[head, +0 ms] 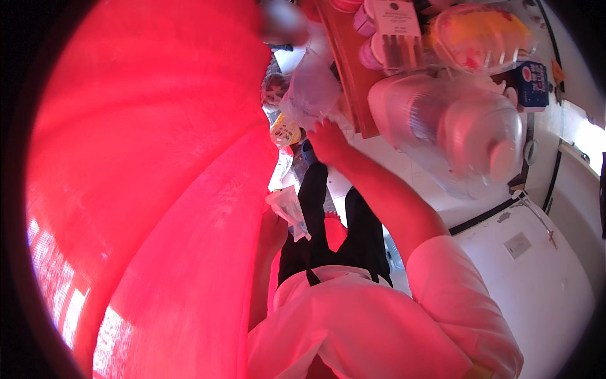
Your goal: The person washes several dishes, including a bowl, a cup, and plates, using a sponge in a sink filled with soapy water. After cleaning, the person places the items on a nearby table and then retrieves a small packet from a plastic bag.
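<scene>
At the centre top, my right hand (327,142) touches the lower end of a thin translucent plastic bag (311,90); whether the fingers grip it cannot be told. Lower and to the left, my left hand (273,230) is partly hidden by a large red fabric sheet (165,142), with a small clear plastic pouch (289,211) at its fingers. The pouch hangs over the dark trouser leg. A yellow packet (284,132) bearing writing lies left of my right hand.
An orange-brown board (352,80) runs along the upper middle. Right of it stand stacked clear plastic containers (450,128), wrapped goods and a dark blue box (532,85). A white appliance-like surface (530,270) is at the lower right. The red fabric covers the left side.
</scene>
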`<state>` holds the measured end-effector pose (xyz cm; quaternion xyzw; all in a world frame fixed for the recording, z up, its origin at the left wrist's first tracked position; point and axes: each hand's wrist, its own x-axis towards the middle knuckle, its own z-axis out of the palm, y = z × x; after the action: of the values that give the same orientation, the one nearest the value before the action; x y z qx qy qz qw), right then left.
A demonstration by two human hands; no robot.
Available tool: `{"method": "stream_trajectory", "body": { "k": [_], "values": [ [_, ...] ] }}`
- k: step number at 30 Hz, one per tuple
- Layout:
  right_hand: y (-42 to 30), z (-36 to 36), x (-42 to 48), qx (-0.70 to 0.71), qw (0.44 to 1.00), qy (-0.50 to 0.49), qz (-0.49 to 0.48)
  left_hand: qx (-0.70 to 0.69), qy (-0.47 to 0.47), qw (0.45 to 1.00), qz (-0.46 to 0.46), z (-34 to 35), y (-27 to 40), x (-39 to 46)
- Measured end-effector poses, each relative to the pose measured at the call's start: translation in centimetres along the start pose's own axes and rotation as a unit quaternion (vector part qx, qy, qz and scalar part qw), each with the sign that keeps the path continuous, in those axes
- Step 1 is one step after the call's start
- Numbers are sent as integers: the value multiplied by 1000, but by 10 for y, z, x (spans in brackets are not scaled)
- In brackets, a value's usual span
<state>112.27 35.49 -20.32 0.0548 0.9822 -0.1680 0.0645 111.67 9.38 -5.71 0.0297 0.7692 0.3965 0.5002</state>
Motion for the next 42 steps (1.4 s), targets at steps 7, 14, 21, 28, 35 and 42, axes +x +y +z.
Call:
{"method": "stream_trajectory", "body": {
  "k": [7, 14, 21, 28, 35, 42],
  "values": [
    [-33, -88, -105, 301, 930, -93, 187, 104, -12, 994, 42, 36, 57, 7],
    [-37, -214, -190, 454, 874, 15, 174, 196, 1, 974, 112, 104, 82, -14],
    [1, -263, -307, 440, 880, 15, 180, -300, -196, 933, -14, 236, 101, -66],
    [59, -296, -410, 511, 843, 15, 168, -324, -195, 923, 70, 349, 135, -111],
    [101, -323, -465, 509, 832, 48, 213, 43, -192, 939, 282, 406, 163, -99],
    [122, -323, -477, 414, 878, 136, 196, 57, -102, 944, 310, 422, 188, -105]
  ]
}}
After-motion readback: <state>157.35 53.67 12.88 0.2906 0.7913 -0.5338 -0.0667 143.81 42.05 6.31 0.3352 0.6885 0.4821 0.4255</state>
